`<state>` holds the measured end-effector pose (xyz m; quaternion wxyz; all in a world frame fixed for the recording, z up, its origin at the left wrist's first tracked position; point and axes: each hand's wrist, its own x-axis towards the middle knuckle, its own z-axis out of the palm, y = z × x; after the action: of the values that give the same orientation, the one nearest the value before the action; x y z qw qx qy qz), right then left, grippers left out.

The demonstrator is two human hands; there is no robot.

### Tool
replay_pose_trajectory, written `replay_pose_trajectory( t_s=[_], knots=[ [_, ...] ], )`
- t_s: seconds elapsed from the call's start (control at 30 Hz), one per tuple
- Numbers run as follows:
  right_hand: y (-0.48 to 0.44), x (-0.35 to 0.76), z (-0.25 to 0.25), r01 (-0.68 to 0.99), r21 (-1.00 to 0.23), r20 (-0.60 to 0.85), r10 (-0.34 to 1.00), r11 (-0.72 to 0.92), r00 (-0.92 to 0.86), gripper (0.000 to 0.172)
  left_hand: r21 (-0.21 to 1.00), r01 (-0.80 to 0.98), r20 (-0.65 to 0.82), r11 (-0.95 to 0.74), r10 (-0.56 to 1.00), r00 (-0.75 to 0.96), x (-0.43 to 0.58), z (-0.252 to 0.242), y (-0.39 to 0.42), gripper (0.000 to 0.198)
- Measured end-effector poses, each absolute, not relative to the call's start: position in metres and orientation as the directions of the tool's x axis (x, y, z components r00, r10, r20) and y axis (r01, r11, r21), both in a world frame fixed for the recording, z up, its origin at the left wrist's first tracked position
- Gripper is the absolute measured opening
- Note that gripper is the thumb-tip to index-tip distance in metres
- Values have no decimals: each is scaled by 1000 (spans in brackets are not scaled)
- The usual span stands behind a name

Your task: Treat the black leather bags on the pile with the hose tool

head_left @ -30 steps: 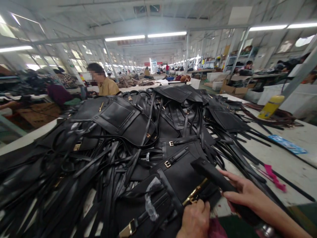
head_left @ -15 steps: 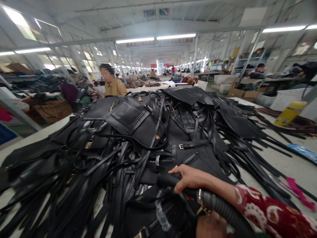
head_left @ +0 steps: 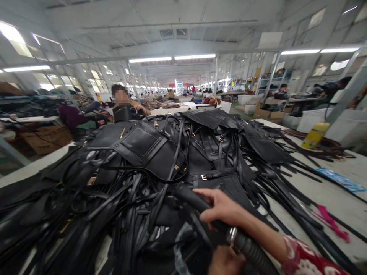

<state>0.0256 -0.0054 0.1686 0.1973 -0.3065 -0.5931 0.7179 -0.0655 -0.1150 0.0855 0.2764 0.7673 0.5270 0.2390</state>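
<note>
swung leftward across the heap since a second ago, the black nozzle (head_left: 193, 199) is now over the near bag (head_left: 156, 254), and beyond the pile a co-worker (head_left: 126, 98) has brought up a dark panel (head_left: 122, 113). look at the line of that nozzle: long axis on a slant, tip aimed left and away from the person, rear end running down to the right, where a metal clamp (head_left: 232, 235) meets a ribbed hose (head_left: 255, 248) curving to the bottom edge. whether the tip touches the leather is too dark to tell. right hand (head_left: 222, 208) wrapped round the nozzle, forefinger stretched along it, patterned red sleeve (head_left: 306, 254) behind. below, just under the clamp, comes the left hand (head_left: 226, 262), badly blurred, knuckles bunched; what it pinches, if anything, cannot be told. clear plastic wrap (head_left: 179, 250) lies to its left. ahead, black bags (head_left: 147, 147) and loose straps, one gold buckle (head_left: 203, 177) gleaming; off right on the pale surface (head_left: 344, 206), a pink ribbon (head_left: 332, 223) and a blue packet (head_left: 341, 179).
</note>
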Motion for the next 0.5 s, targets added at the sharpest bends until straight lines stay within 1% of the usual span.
replay_pose_trajectory(
  t_s=[0.07, 0.1, 0.13, 0.17, 0.23, 0.33, 0.4, 0.5],
  knots=[
    [-2, 65, 175, 81, -985, -168, 771, -150, -614, 71, 658, 726, 94, -197, 979, 181, -101, 83, -112, 34],
    [-2, 85, 175, 102, -986, -168, 813, -134, -558, 71, 587, 801, 142, -118, 989, 41, -119, 80, -110, 34],
    [-5, 103, 173, 119, -982, -185, 829, -143, -529, 71, 505, 861, 171, -59, 985, -33, -136, 78, -106, 35],
    [-11, 121, 170, 131, -978, -208, 840, -164, -502, 71, 443, 896, 169, -3, 982, -81, -150, 77, -101, 36],
    [-30, 150, 160, 159, -958, -285, 832, -237, -476, 72, 358, 931, 103, 68, 988, -112, -168, 75, -91, 40],
    [-70, 178, 147, 217, -905, -426, 776, -367, -464, 75, 277, 957, -19, 89, 996, -87, -170, 75, -76, 45],
    [-95, 185, 140, 251, -862, -505, 711, -440, -488, 74, 222, 971, -34, 90, 996, -85, -165, 74, -69, 50],
    [-124, 181, 134, 237, -847, -519, 641, -476, -565, 65, 197, 976, -31, 92, 996, -87, -161, 70, -60, 54]
  ],
)
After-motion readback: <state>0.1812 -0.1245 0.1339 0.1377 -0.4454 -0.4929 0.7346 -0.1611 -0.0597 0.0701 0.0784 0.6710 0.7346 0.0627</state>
